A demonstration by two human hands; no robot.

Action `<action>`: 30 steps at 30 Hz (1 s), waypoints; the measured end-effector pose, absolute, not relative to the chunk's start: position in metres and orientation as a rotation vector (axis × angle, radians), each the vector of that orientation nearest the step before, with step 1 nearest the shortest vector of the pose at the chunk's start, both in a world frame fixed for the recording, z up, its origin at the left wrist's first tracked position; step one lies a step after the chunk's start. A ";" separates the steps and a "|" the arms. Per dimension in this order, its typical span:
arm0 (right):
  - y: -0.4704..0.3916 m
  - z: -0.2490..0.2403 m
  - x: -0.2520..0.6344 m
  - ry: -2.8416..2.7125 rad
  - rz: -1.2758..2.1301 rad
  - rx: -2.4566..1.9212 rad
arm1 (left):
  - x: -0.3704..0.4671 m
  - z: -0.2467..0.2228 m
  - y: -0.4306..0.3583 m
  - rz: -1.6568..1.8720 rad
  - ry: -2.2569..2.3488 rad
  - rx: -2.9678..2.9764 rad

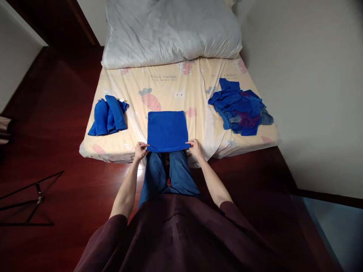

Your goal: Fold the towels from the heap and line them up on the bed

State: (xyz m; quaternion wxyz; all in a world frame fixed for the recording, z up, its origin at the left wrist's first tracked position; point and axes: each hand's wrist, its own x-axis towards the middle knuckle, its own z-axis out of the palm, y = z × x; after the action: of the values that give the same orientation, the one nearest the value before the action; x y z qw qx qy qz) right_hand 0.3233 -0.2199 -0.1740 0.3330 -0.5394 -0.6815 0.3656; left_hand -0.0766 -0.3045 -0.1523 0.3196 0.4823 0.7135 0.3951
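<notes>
Blue cloth [167,130], lying flat at the near edge of the bed [130,85], and both hands are on it! The left hand [140,151] pinches close to the near left corner, the right hand [194,147] pinches by the near right one, thumbs and fingers closed on the hem. It looks light, soft and floppy, hardly fragile, probably not slippery; two corners seem the spot to grip, since a single hold would likely let it sag. Rolled-looking blue bundles [115,114] sit on the bed's left, a loose heap of cloths [239,105] on its right.
</notes>
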 end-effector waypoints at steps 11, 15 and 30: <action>-0.214 -0.165 0.323 -1.685 0.942 -1.480 | -0.078 -0.148 -0.300 1.030 1.918 1.135; -0.207 -0.164 0.319 -1.659 0.910 -1.526 | -0.077 -0.143 -0.296 1.035 1.912 1.098; -0.197 -0.166 0.313 -1.532 0.917 -1.597 | -0.069 -0.137 -0.281 1.103 1.833 0.771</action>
State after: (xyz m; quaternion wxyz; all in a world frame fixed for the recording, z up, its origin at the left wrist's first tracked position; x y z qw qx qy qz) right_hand 0.3133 -0.1966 -0.1656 0.3644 -0.6206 -0.5957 0.3566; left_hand -0.0689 -0.2811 -0.1371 0.4202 0.3075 0.7315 0.4403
